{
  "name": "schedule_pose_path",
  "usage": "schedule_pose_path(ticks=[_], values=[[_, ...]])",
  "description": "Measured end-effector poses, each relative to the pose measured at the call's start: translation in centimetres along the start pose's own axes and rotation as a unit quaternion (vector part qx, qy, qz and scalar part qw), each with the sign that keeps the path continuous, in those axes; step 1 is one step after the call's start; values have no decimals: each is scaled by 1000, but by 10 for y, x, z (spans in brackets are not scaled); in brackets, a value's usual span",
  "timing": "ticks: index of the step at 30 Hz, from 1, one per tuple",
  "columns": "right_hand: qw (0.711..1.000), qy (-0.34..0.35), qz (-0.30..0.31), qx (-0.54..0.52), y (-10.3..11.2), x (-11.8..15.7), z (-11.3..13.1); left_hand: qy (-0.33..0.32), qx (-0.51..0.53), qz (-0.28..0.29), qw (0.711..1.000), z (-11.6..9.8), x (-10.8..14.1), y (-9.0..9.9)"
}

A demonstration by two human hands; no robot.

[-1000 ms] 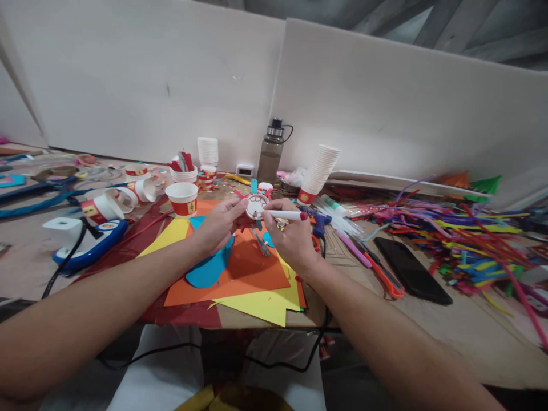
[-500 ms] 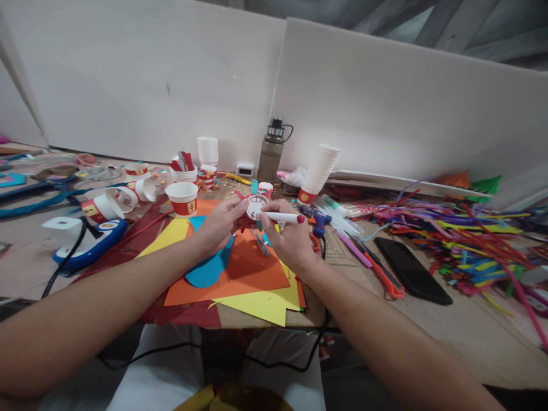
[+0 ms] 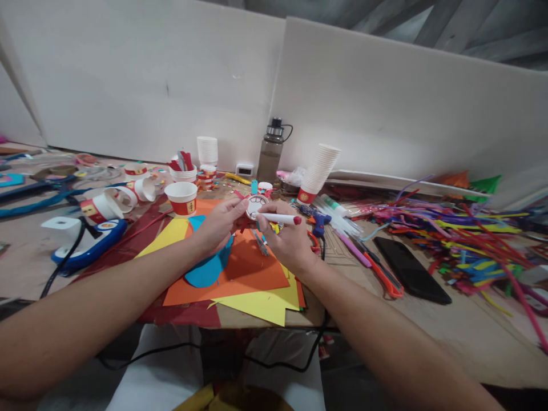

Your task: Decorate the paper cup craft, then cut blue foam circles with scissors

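Between thumb and fingers, my left hand [image 3: 220,228] grips a small cut-down paper cup [image 3: 257,201], its white round base facing me with red lines drawn on it. Red and teal paper strips stick out from the cup's sides. My right hand [image 3: 287,240] is closed around a white marker pen [image 3: 280,218] with a red end; its tip is close to the cup's base, and I cannot tell if it touches. Below both hands lie orange paper [image 3: 248,274], a blue paper piece [image 3: 208,271] and yellow sheets [image 3: 257,308].
A white and red paper cup [image 3: 181,200] stands left of my hands. Behind are a water bottle [image 3: 270,154] and a stack of cups [image 3: 319,171]. To the right lie a blue glue gun [image 3: 319,221], a black phone [image 3: 411,269] and many coloured pipe cleaners [image 3: 475,240].
The right hand and the marker have shifted very slightly left along the cup's base. The left hand keeps its hold on the cup; the rest looks the same.
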State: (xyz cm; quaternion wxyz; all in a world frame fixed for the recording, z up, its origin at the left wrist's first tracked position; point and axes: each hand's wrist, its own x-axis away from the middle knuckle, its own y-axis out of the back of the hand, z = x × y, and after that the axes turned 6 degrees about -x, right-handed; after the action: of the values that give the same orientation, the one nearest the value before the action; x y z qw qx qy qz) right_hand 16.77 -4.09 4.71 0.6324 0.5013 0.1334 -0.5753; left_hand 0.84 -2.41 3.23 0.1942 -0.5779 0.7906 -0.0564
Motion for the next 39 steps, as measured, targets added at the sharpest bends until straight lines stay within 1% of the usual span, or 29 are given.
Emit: schedule_pose_path(ticks=[7,14,22,34,39], values=[[1000,-6,-14,-6,0,-1,1,0,-3,3,1000,0,0,0],[999,-18,-44,-18,-1,0,-3,-2,1,2,1000,1,0,1],[999,-16,-47,-1,1,-1,-1,2,-8,-1,1000,1,0,1],[998,-13,-53,2,0,0,-1,0,1,14,1000,2,0,2],[999,-10,-52,12,0,1,-2,2,6,10,1000,3,1,2]])
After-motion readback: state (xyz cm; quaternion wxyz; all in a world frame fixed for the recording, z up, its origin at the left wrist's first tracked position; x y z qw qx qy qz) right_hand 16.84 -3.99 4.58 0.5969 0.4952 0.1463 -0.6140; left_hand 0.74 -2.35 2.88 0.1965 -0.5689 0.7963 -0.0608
